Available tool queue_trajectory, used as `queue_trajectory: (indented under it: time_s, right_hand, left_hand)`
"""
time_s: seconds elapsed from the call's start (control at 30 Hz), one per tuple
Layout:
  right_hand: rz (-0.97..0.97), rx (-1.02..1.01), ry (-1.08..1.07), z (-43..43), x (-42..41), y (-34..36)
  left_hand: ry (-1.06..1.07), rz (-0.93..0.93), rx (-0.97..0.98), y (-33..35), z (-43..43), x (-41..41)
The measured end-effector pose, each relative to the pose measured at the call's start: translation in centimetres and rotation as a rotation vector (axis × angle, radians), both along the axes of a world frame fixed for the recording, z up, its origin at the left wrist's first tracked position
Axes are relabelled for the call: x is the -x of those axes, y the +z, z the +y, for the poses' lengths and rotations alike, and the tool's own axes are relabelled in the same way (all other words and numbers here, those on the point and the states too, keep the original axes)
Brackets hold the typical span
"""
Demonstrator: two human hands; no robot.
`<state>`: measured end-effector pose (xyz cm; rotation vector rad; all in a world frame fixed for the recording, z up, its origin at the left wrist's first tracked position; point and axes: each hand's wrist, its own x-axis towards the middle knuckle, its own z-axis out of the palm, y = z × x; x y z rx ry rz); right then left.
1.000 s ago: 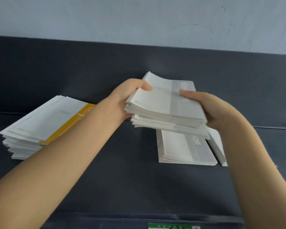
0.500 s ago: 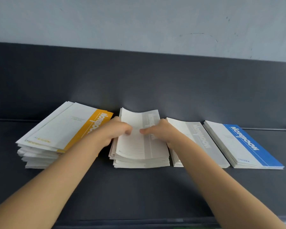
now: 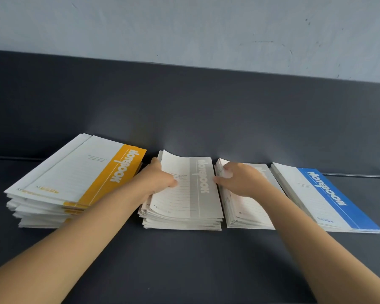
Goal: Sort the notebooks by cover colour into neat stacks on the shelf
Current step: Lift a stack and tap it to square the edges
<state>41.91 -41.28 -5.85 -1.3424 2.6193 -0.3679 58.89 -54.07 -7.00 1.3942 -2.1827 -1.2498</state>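
Several notebook stacks lie in a row on the dark shelf (image 3: 184, 260). A tall, uneven yellow-banded stack (image 3: 75, 178) is at the left. A grey-banded stack (image 3: 193, 194) lies in the middle with its top cover bowed up. A second grey-banded stack (image 3: 248, 211) sits right beside it, and a low blue-banded stack (image 3: 325, 198) is at the right. My left hand (image 3: 160, 178) grips the middle stack's left edge, thumb on the cover. My right hand (image 3: 241, 181) rests flat on the second grey stack, its thumb against the middle stack's right edge.
A dark back panel (image 3: 184, 106) rises right behind the stacks, with a pale wall (image 3: 184, 29) above it. Bare dark shelf surface runs in front of the stacks towards me.
The grey stack I held in the air now lies on the shelf between the yellow and second grey stacks. My right hand has slid off it onto the neighbouring grey stack.
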Motion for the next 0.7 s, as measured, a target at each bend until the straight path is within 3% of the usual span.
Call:
queue_trajectory:
  time_s: [0.3, 0.43, 0.53, 0.7]
  right_hand:
    - [0.098, -0.057, 0.079, -0.2, 0.8, -1.5]
    - [0.166, 0.011, 0.073, 0.0, 0.6, -2.2]
    - [0.212, 0.006, 0.073, 0.0, 0.3, -2.4]
    - [0.295, -0.017, 0.081, 0.0, -0.1, -2.7]
  left_hand:
    - [-0.044, -0.056, -0.007, -0.2, 0.3, 1.0]
    - [-0.067, -0.130, 0.281, 0.2, 1.4, 1.2]
    - [-0.205, -0.318, 0.532, 0.2, 2.3, 1.1]
    - [-0.301, -0.461, 0.463, -0.6, 2.9, 1.4]
